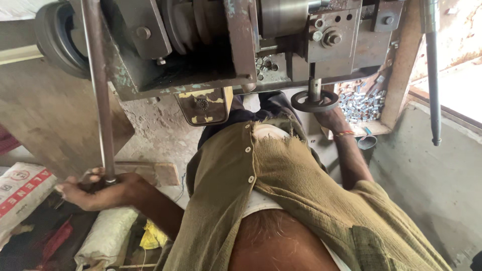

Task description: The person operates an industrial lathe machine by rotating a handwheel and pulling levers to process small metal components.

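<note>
Left hand [95, 190] grips the long lever [98, 90] low for leverage; right hand [329, 116] cups the black handwheel [315, 101] beside the tray of small metal parts [359, 103].

Below the grey machine body [211, 45] lies open floor – but the long metal rod [98, 90] crosses its left side, the black handwheel [315, 101] its right.

Two hands, left [98, 190], right [331, 118]; one handwheel [315, 101]; two sacks [20, 193].
</note>
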